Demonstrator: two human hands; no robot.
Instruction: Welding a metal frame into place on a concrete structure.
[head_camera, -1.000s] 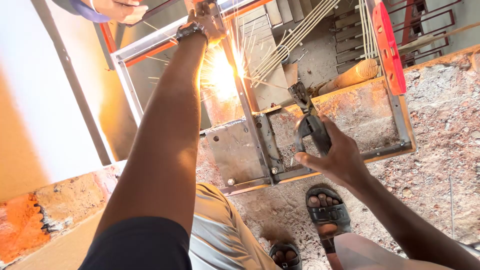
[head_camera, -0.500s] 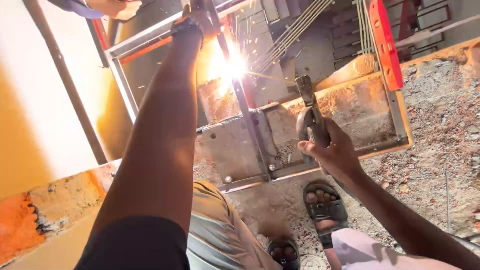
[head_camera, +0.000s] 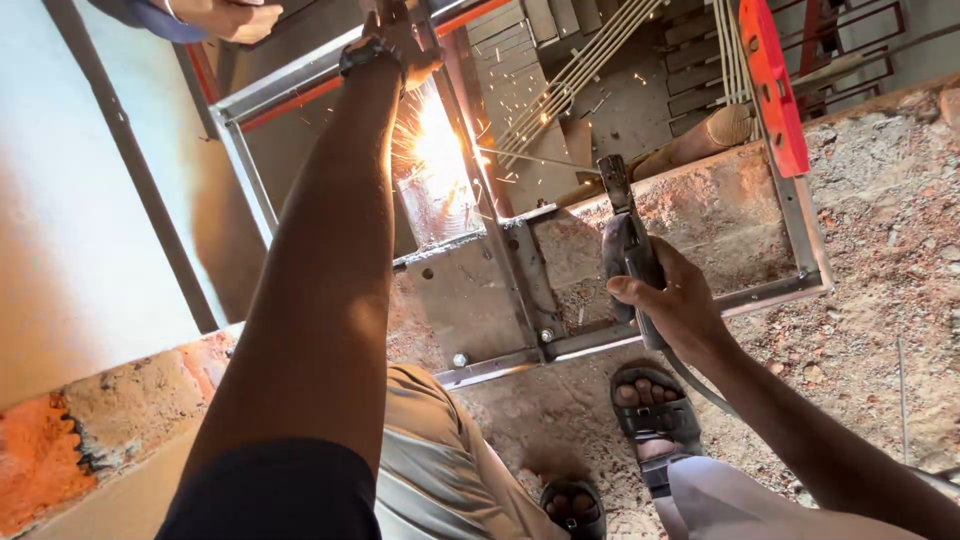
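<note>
My left hand (head_camera: 398, 42), with a dark watch on the wrist, reaches far up and grips the upright bar of a grey steel frame (head_camera: 500, 260). My right hand (head_camera: 678, 303) is shut on a dark welding electrode holder (head_camera: 625, 240), held nearly upright. A thin rod (head_camera: 530, 158) runs left from its jaws towards a bright glare with sparks (head_camera: 435, 145) beside the upright bar. A cable hangs from the holder past my wrist.
Another person's hand (head_camera: 232, 16) rests at the frame's top left corner. A bolted steel plate (head_camera: 465, 300) sits at the frame's base. Rubble ground (head_camera: 880, 250), a red bar (head_camera: 770, 80), stacked rods (head_camera: 580, 70) and my sandalled feet (head_camera: 650, 410) lie below.
The electrode holder has swung more upright, with its rod reaching left. The glare with sparks keeps burning beside the upright bar. My left hand keeps its grip.
</note>
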